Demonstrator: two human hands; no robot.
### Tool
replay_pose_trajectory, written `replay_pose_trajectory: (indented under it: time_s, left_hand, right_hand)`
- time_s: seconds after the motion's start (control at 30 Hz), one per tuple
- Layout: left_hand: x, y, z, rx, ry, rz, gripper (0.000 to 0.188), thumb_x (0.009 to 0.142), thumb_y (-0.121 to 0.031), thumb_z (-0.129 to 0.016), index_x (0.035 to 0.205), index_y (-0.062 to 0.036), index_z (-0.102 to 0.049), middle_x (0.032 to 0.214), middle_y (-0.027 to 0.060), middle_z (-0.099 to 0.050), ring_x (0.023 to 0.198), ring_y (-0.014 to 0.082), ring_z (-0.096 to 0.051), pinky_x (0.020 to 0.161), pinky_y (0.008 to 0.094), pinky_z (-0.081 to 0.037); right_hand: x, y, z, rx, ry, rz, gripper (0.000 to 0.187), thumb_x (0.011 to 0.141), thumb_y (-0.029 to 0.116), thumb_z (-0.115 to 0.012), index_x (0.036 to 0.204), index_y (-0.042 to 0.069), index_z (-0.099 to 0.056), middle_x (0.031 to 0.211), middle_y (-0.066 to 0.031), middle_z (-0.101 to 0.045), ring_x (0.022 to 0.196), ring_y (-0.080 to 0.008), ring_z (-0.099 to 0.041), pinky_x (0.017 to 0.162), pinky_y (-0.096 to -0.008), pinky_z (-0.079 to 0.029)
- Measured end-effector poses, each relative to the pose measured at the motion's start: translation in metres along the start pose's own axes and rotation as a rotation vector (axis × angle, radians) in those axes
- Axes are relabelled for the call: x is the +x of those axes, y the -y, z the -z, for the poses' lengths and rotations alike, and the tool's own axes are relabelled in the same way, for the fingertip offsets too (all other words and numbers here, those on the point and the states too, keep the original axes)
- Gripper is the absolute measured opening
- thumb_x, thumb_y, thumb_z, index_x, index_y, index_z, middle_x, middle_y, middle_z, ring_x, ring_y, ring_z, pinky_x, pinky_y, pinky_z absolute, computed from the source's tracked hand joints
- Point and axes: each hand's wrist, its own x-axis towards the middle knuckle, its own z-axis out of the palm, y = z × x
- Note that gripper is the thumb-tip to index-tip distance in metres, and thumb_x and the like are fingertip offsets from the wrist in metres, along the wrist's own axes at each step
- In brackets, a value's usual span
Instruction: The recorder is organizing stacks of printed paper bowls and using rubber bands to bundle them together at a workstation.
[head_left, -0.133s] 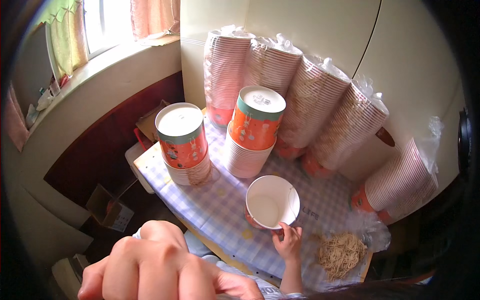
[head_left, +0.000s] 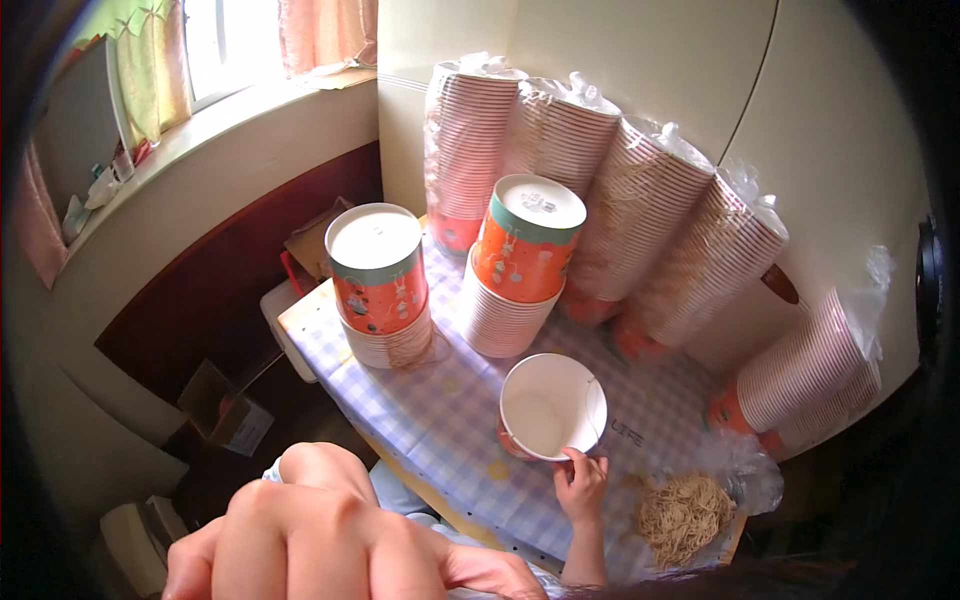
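My right hand (head_left: 582, 487) pinches the near rim of an open white paper bucket (head_left: 540, 425), which stands upright on the table with an orange outer wall. A thin string (head_left: 592, 400) runs along the bucket's inner wall at the right. Close to the camera, my left hand (head_left: 320, 540) is raised with its fingers curled closed. Whatever lies inside those fingers is hidden. To the right of my right hand lies a loose heap of tan strings (head_left: 685, 515).
Two bucket stacks, each topped by upside-down orange buckets (head_left: 380, 285) (head_left: 525, 255), stand beyond the open one. Several tall plastic-wrapped stacks (head_left: 645, 215) line the wall. A checked cloth (head_left: 430, 440) covers the table. A cardboard box (head_left: 225, 410) sits on the floor at left.
The whole view has shifted slightly, so the table and stacks sit a little further right in the picture. My right hand stays at the bucket's rim, and my left hand stays closed.
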Motion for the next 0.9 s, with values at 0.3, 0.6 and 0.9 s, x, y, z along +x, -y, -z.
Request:
replay_pose_trajectory:
  time_s: [0.3, 0.6, 0.9]
  left_hand:
    - [-0.007, -0.036, 0.003, 0.154, 0.454, -0.051, 0.035, 0.086, -0.033, -0.054, 0.054, -0.0266, -0.042, 0.054, -0.01, -0.031, 0.05, 0.0022, -0.028, 0.078, 0.0379, -0.032]
    - [-0.109, -0.078, 0.066, 0.372, 0.365, 0.107, 0.033, 0.077, -0.033, -0.064, 0.082, -0.0007, -0.064, 0.094, 0.0192, -0.057, 0.072, 0.0265, -0.056, 0.062, 0.0381, -0.047]
    - [-0.154, -0.09, 0.118, 1.484, 0.13, 0.63, 0.119, 0.043, -0.041, -0.086, 0.137, -0.0161, -0.018, 0.141, 0.0187, -0.009, 0.131, 0.0369, -0.011, 0.104, 0.0482, -0.019]
  right_hand:
    - [0.023, 0.02, 0.008, 0.112, -0.148, 0.027, 0.013, 0.075, 0.012, -0.063, 0.086, 0.011, -0.056, 0.07, -0.006, -0.059, 0.067, -0.0266, -0.055, 0.068, -0.0373, -0.04]
    - [0.062, 0.06, 0.028, 0.77, 0.13, -0.086, 0.013, 0.075, 0.007, -0.065, 0.087, 0.005, -0.059, 0.073, -0.0055, -0.06, 0.068, -0.0153, -0.058, 0.06, -0.0259, -0.047]
    - [0.131, 0.086, 0.014, 1.427, 0.378, -0.136, 0.017, 0.086, 0.018, -0.057, 0.092, 0.003, -0.054, 0.066, 0.0007, -0.049, 0.053, -0.0056, -0.042, 0.045, -0.0195, -0.031]
